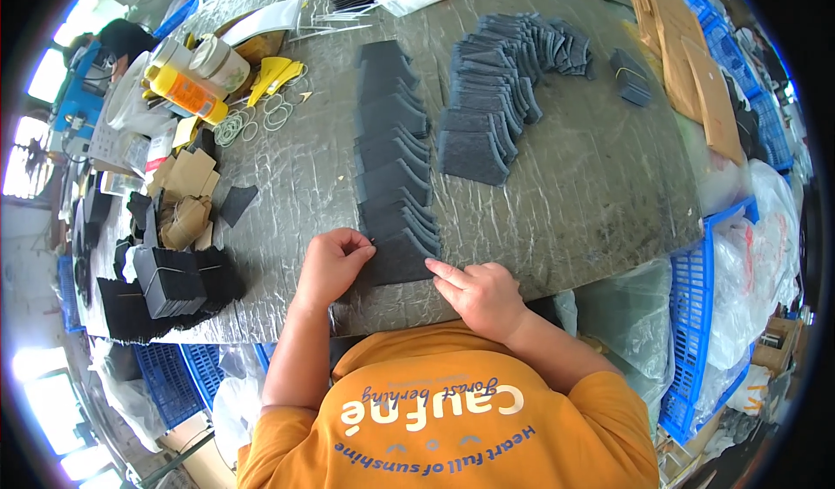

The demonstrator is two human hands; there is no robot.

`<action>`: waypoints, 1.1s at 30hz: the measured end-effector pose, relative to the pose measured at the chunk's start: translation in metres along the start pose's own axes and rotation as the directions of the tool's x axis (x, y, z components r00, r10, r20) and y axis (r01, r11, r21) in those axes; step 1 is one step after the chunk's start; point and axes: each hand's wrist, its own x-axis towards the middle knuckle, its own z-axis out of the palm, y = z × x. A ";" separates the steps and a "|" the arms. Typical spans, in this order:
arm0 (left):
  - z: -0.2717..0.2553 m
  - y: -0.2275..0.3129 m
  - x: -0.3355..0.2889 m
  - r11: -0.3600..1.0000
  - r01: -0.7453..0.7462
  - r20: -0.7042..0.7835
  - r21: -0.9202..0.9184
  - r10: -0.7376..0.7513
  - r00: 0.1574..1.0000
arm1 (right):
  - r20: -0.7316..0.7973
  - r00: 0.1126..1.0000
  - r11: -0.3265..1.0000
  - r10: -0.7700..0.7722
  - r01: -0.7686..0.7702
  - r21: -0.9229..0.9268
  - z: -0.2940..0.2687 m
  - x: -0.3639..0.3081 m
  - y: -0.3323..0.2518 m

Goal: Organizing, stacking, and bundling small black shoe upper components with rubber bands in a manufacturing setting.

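A long row of overlapping dark grey flat cut pieces (391,154) runs away from me along the table, their curved edges to the right. At its near end lies the front dark grey piece (398,261). My left hand (335,265) pinches this piece at its left edge, thumb and forefinger together. At its near right corner, my right hand (483,296) has forefinger and thumb on the edge, the other fingers curled in. A second, curving row of similar pieces (478,111) fans out to the right, apart from both hands.
At the left are a yellow bottle (184,93), a jar (219,63), rubber bands (233,126) and banded black stacks (170,282). A small banded stack (631,79) lies right, near brown cardboard (709,98). A blue crate (687,332) stands beside the table's right edge.
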 end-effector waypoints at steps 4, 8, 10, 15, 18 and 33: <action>0.002 0.001 0.002 0.997 -0.012 -0.027 0.071 0.014 1.000 | 0.018 0.999 0.999 -0.031 0.032 -0.039 -0.001 0.002 -0.001; 0.001 0.006 0.002 0.965 -0.040 -0.046 0.259 0.054 0.997 | 0.069 0.997 0.998 -0.043 0.046 -0.037 0.000 0.003 0.004; 0.000 0.001 0.005 0.941 -0.126 -0.052 0.314 0.150 0.987 | 0.108 0.994 0.992 0.014 -0.027 0.121 0.001 0.005 0.007; 0.001 0.016 -0.009 0.974 -0.097 0.028 -0.203 0.104 0.994 | -0.072 0.930 0.835 0.361 -0.288 0.468 -0.007 0.033 0.003; 0.005 0.020 -0.007 0.975 -0.120 -0.077 -0.190 0.107 0.991 | 0.003 0.917 0.690 0.400 -0.303 0.657 -0.003 0.044 0.024; 0.028 0.026 -0.007 0.877 -0.319 -0.208 -0.359 0.258 0.943 | 0.262 0.941 0.584 0.216 -0.339 0.737 -0.018 0.076 -0.023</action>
